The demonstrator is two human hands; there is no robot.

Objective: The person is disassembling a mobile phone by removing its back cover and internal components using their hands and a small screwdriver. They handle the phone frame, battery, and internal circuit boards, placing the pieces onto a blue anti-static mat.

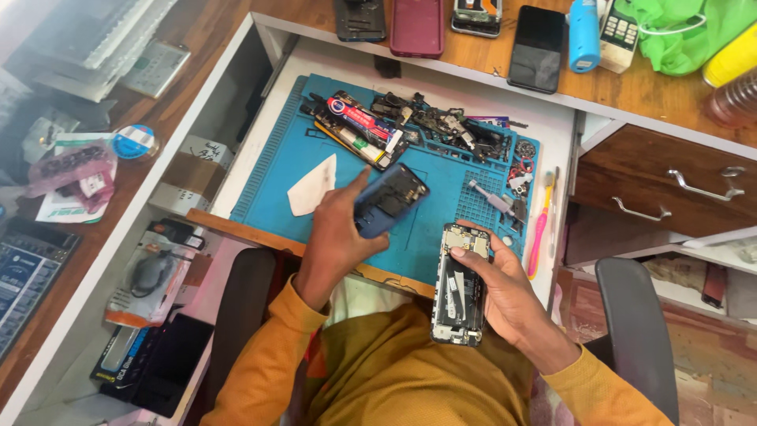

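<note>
Matt blue rubbery repair mat (284, 170), varnished wooden desktop (631, 91), glossy black phone screen (537, 49), bare metal opened phone (459, 285)

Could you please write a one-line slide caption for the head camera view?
Left hand lifts a dark back cover while right hand holds an opened phone over a blue repair mat.

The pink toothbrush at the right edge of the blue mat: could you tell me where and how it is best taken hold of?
Grip the pink toothbrush at mid-handle, coming from above and from the right. It lies flat, lengthwise along the blue mat's right edge, with screws and small parts crowding its left side. The right hand, nearest to it, holds an opened phone.
</note>
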